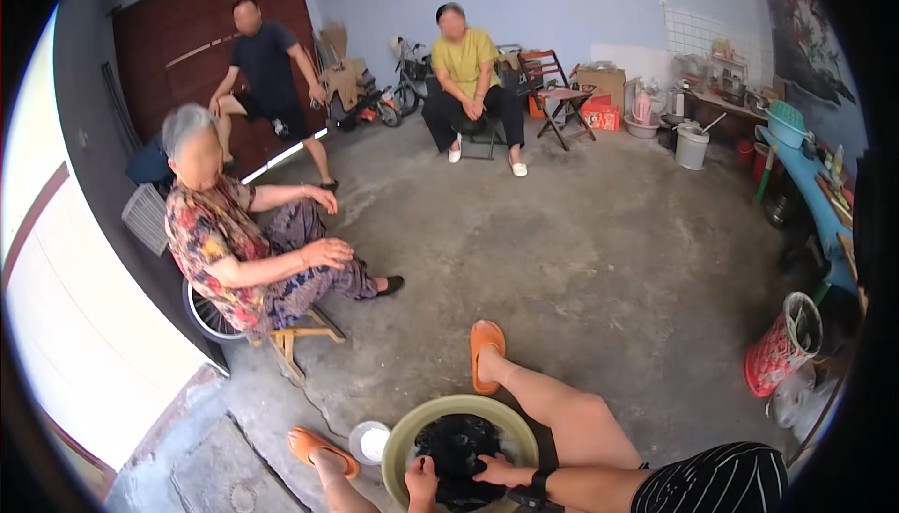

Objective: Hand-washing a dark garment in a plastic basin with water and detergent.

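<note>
Black cloth (456, 438): bunched up and wet-looking, inside the basin, filling most of its middle; both hands are at its near half.
Basin (398, 431): round, olive-green, on the floor between the person's 2 feet; directions below run from it, with 12 o'clock at the top of the view.
Left hand (422, 483): over the basin at the cloth's near left side, fingers curled tight, grasping a bit of the cloth.
Right hand (500, 472): opposite, at the cloth's near right side, fingers bent against it; I cannot tell whether any fabric is pinched.
Wristband (536, 485): black, on the right wrist.
Small bowl (354, 445): at 9 o'clock, just beside the basin, with something white in it.
Orange slippers (484, 337): 1 near the basin at about 12 o'clock, 1 at 9 o'clock beyond the small bowl, both worn.
Person in floral top (211, 251): seated on a wooden stool (314, 331), between 10 and 11 o'clock.
Person in dark shirt (272, 59): farther off, at 11 o'clock.
Person in yellow top (465, 59): seated at 12 o'clock, well apart.
Folding chair (560, 95): between 12 and 1 o'clock.
White bucket (692, 150): at 1 o'clock.
Red bin (775, 359): between 2 and 3 o'clock, lined with a bag.
</note>
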Demonstrator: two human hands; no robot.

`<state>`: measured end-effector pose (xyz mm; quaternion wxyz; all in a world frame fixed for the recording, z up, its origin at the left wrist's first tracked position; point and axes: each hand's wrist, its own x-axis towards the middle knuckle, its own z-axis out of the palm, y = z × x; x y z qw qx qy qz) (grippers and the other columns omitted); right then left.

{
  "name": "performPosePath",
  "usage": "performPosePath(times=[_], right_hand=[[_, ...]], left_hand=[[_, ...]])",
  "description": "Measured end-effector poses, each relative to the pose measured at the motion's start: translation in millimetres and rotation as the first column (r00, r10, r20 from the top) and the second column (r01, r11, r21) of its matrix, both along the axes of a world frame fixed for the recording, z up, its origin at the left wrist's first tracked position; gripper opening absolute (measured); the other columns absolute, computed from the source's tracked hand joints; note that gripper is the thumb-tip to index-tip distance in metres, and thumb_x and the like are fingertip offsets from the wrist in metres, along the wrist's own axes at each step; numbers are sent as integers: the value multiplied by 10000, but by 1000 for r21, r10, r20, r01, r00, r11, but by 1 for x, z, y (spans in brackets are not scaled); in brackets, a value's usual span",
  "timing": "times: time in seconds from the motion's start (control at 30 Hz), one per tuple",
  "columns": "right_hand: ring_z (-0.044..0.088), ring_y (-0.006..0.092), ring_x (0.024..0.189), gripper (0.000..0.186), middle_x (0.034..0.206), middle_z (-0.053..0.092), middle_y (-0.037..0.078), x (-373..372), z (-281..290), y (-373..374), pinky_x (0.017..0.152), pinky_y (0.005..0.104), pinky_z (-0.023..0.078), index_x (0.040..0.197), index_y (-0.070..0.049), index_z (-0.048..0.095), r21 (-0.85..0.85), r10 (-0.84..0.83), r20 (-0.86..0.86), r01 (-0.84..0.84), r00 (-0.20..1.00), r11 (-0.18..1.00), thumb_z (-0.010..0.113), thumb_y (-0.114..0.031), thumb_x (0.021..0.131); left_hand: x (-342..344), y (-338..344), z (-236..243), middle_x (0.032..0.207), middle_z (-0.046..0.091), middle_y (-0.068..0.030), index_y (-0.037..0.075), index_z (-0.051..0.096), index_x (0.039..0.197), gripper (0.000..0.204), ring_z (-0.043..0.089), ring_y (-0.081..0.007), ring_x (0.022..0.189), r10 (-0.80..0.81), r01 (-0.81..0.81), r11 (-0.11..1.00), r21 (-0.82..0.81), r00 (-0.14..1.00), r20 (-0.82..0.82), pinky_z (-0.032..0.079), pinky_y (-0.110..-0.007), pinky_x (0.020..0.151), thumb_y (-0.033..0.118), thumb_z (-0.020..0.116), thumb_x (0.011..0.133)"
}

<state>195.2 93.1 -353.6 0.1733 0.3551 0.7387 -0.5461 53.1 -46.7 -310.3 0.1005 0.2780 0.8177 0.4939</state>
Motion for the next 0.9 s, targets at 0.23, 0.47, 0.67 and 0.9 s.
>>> performPosePath(times=[0.23,0.47,0.67,0.9], right_hand=[[473,315,1128,678,1221,490,197,-27,127,-21,930,374,386,1290,-37,370,179,252,-481,-188,839,966,605,-421,783],[582,355,892,308,930,609,186,-22,130,-22,746,398,467,1064,-53,524,344,375,-461,-228,804,911,544,-267,843],[587,242,815,148,851,582,120,-18,133,-8,706,325,455,959,-27,531,276,221,-671,-38,708,960,497,-111,842],[540,106,811,174,914,527,32,-50,203,9,732,243,453,1033,-53,477,-387,-289,-646,23,706,922,349,-83,919]], left_hand=[[17,-19,147,717,530,-16,-13,573,971,199,517,-75,556,-36,-123,965,232,814,580,503,-227,454,161,514,896],[18,-19,150,744,547,-5,31,581,979,229,506,-67,575,-65,-215,888,407,816,574,478,-218,442,226,480,915],[25,-19,140,871,602,-125,43,552,1097,349,598,-253,773,37,-91,974,207,967,252,500,-330,716,272,593,836],[44,-29,141,1110,486,-231,79,482,1197,579,527,-382,996,53,-52,998,-21,996,68,417,-373,906,294,703,707]])
